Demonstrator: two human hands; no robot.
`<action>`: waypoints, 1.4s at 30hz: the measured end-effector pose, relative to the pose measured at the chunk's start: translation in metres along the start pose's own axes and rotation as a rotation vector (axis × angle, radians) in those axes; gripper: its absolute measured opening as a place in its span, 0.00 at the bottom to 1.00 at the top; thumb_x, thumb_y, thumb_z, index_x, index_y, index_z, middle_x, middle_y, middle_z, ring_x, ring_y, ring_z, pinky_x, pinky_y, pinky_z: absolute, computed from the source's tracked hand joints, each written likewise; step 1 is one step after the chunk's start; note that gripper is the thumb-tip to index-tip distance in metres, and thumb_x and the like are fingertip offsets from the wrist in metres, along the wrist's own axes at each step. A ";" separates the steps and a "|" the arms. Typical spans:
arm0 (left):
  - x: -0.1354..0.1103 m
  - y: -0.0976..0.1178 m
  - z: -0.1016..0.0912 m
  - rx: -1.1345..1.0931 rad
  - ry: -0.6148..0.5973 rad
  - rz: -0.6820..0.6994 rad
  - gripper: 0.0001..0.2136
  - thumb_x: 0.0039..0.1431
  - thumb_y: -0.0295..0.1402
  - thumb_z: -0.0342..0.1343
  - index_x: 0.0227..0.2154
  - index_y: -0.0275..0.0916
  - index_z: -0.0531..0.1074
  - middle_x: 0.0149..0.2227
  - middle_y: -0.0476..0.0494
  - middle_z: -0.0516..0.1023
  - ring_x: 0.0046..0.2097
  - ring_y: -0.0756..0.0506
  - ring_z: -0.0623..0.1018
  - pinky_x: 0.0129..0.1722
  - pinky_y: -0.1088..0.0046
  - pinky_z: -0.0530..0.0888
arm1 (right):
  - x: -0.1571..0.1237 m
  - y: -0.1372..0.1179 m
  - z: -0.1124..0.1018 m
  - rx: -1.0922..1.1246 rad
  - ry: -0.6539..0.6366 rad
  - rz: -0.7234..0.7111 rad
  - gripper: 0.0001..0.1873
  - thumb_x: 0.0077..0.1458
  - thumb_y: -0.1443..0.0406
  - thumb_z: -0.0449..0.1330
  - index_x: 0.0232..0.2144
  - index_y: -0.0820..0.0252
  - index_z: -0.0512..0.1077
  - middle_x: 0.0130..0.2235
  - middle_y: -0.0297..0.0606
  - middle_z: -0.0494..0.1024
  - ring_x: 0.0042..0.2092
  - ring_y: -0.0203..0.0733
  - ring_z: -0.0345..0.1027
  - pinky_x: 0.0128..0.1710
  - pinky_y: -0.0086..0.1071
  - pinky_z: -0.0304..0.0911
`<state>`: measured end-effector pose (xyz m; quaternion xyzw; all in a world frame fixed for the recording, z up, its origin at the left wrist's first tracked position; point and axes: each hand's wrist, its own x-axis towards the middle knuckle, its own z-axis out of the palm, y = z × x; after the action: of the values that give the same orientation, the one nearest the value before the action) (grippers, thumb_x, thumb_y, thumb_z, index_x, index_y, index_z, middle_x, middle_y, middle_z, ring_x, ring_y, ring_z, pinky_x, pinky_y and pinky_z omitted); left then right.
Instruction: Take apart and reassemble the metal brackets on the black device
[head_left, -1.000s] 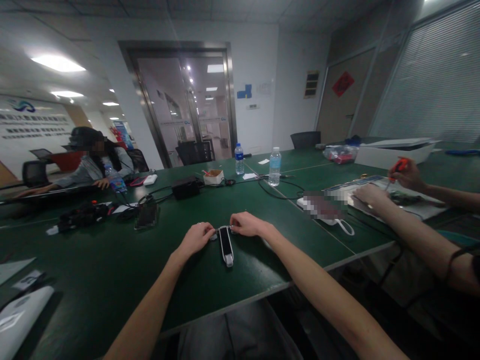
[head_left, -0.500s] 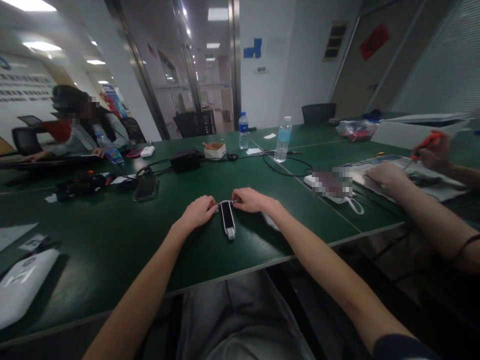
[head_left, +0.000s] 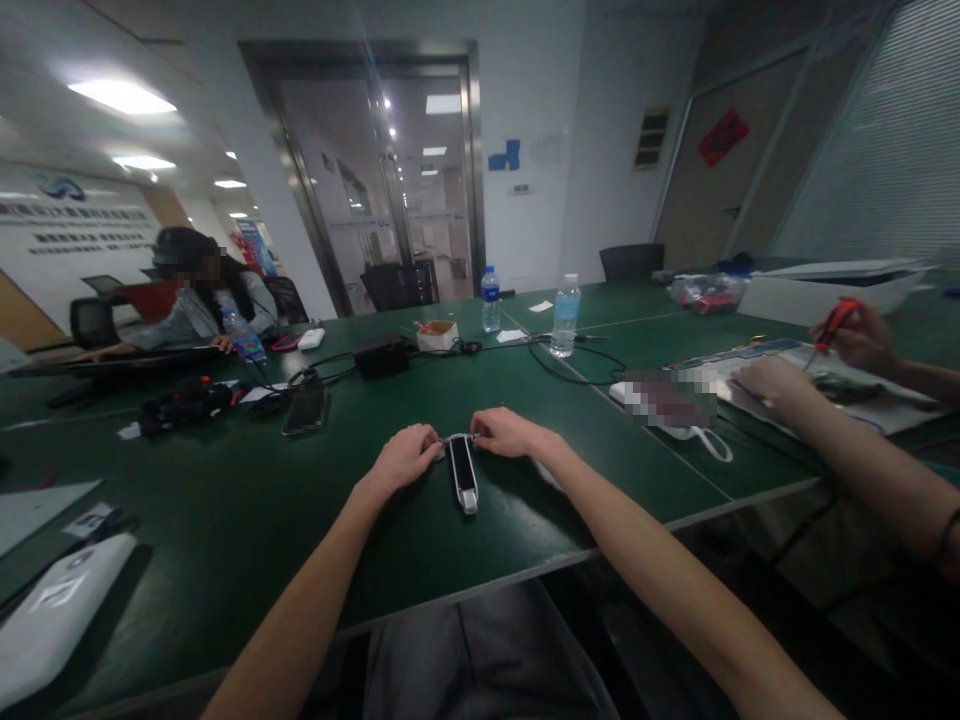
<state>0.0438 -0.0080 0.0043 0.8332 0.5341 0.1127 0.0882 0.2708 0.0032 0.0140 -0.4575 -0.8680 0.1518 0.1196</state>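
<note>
A narrow black-and-silver device point(head_left: 464, 472) lies lengthwise on the green table point(head_left: 225, 500) in front of me. My left hand point(head_left: 405, 458) rests curled at the left of its far end, fingertips pinched at that end. My right hand point(head_left: 508, 433) is curled on the other side, fingers pressed to the same end. A thin silvery piece runs between my two hands across the device's top; I cannot make out what it is.
To the right, another person's hands point(head_left: 780, 383) work over a white tray, one holding a red tool point(head_left: 832, 322). Two water bottles point(head_left: 565, 316), a black power brick point(head_left: 381, 356), cables, a dark phone point(head_left: 305, 410) and a white pouch point(head_left: 52, 620) lie around. A seated person point(head_left: 187, 300) is far left.
The camera tilted down, then back up. Both hands stay pinched at the device's far end, and the device lies in the same spot.
</note>
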 end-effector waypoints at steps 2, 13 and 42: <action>-0.001 0.001 -0.002 -0.008 -0.001 -0.009 0.12 0.61 0.39 0.48 0.36 0.38 0.72 0.36 0.43 0.75 0.38 0.44 0.73 0.36 0.70 0.67 | 0.000 0.000 0.000 0.001 -0.001 -0.002 0.10 0.56 0.65 0.58 0.41 0.61 0.72 0.39 0.40 0.77 0.36 0.38 0.69 0.33 0.27 0.58; -0.002 0.005 -0.007 -0.058 0.023 -0.003 0.10 0.58 0.36 0.50 0.35 0.36 0.73 0.35 0.43 0.75 0.36 0.45 0.74 0.35 0.70 0.68 | 0.003 0.004 0.003 -0.020 0.009 -0.019 0.10 0.55 0.64 0.58 0.40 0.62 0.72 0.37 0.40 0.76 0.36 0.38 0.68 0.32 0.27 0.56; 0.000 0.002 -0.005 -0.080 0.014 -0.010 0.10 0.59 0.36 0.50 0.36 0.37 0.74 0.34 0.43 0.76 0.36 0.45 0.74 0.35 0.71 0.69 | 0.001 0.003 0.002 -0.002 0.013 -0.028 0.10 0.55 0.64 0.58 0.40 0.62 0.72 0.38 0.40 0.76 0.36 0.38 0.68 0.33 0.27 0.58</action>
<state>0.0436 -0.0089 0.0097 0.8254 0.5341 0.1395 0.1185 0.2717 0.0055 0.0113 -0.4464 -0.8737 0.1461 0.1266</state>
